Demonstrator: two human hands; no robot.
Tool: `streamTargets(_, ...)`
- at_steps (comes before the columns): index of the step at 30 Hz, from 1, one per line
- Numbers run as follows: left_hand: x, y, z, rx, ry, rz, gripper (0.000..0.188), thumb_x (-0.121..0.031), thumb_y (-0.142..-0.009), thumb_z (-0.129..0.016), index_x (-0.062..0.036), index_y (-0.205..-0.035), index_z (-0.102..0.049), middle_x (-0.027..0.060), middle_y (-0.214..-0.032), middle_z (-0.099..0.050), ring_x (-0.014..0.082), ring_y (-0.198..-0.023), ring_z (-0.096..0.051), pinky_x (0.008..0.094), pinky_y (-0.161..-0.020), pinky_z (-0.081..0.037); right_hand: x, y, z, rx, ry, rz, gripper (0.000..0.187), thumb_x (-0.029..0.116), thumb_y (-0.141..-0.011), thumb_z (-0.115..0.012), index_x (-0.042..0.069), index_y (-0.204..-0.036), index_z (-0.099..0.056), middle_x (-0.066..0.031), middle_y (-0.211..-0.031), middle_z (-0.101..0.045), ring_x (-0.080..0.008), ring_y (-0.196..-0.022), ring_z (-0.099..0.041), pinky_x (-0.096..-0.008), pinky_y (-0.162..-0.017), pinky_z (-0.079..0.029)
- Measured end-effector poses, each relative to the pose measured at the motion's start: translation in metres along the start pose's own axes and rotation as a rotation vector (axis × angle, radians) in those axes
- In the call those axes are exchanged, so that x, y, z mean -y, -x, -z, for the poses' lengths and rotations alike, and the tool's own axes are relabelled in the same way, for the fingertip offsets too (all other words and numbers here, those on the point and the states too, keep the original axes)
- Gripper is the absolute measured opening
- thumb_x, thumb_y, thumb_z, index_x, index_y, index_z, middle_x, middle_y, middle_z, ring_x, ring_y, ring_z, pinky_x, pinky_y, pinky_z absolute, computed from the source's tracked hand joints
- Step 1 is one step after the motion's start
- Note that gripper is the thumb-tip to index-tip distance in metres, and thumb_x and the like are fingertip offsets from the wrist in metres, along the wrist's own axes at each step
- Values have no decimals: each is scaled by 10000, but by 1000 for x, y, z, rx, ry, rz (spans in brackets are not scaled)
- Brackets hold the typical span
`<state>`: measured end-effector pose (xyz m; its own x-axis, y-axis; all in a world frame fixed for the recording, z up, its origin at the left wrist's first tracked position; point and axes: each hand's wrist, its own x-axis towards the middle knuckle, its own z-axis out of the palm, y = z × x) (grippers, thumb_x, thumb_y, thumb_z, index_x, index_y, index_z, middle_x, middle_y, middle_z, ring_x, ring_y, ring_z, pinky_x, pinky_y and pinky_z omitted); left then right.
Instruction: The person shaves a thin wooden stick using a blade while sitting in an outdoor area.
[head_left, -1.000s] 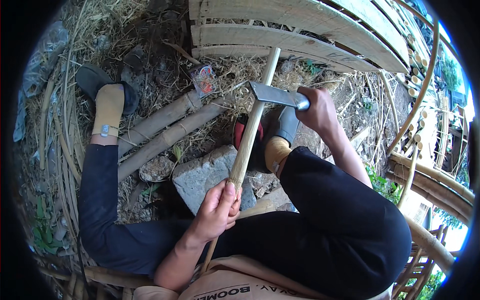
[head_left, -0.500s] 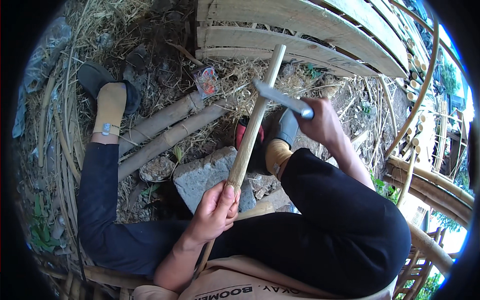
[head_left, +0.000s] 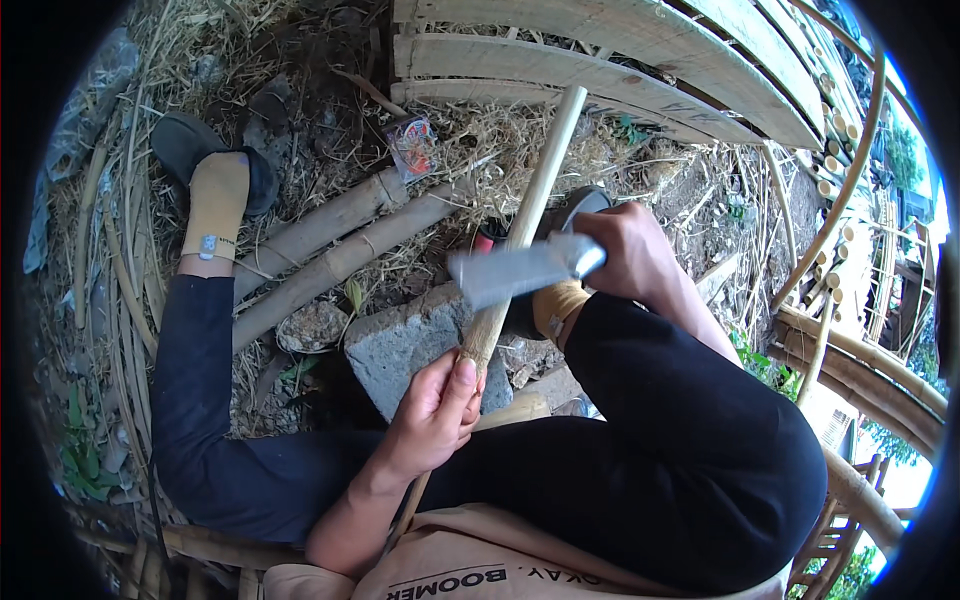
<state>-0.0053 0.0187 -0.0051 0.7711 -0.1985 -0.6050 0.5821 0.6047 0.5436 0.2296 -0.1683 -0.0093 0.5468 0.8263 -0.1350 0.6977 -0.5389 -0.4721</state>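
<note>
My left hand [head_left: 436, 412] is wrapped round a pale peeled wooden stick [head_left: 546, 178], which slants up and away to the right. The stick's lower part runs on below my fist toward my body. My right hand [head_left: 634, 250] is closed on a short, broad-bladed knife [head_left: 512, 272], its handle hidden in my fingers. The blade lies across the middle of the stick, above my left hand. It is slightly blurred, and I cannot tell whether it cuts into the wood.
Beneath the stick sits a grey stone block [head_left: 398, 348]. Two bamboo poles [head_left: 345, 262] lie between my feet on straw-strewn ground. A slatted wooden panel [head_left: 590, 65] stands ahead, and cut bamboo [head_left: 838, 190] is stacked at the right. A crumpled wrapper [head_left: 411, 148] lies near the poles.
The knife has swept down the stick toward my left hand, its blade turned so its broad side shows. My left hand keeps its hold with little movement.
</note>
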Motion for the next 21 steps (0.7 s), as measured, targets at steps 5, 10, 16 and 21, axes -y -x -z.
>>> streamTargets(5,-1,2,5,-122,-95,-58,311,-317,-1108,-436,-66,-931,-485,-67,-628,-381,13,-507,-326,212,-442,-269,-30,-7,-9,-116,-32,-330,125,108,-827,-696,-16,-812,-708,-233,-681,-647,-412,-625,-658,-436,-603,-524)
streamTargets(10,-15,1,11,-98,48,-27,297,-325,-1111,-424,-72,-966,-477,-76,-634,-348,3,-473,-281,202,-415,-223,-13,0,-6,-7,-56,-133,201,90,-734,-729,33,-925,-753,-206,-731,-689,-386,-683,-695,-430,-652,-551)
streamTargets(16,-19,-8,5,-117,48,-42,283,-319,-1115,-409,-86,-966,-469,-72,-627,-355,6,-462,-289,202,-405,-220,-16,-7,-23,83,-61,-132,253,147,-685,-764,91,-932,-760,-153,-749,-695,-364,-725,-692,-437,-678,-549)
streamTargets(21,-16,-9,1,-126,-5,-66,289,-328,-1111,-425,-87,-956,-465,-69,-628,-350,11,-480,-293,203,-422,-234,-21,-2,-32,14,-120,-99,263,172,-697,-787,63,-934,-758,-167,-795,-713,-356,-731,-707,-425,-680,-548)
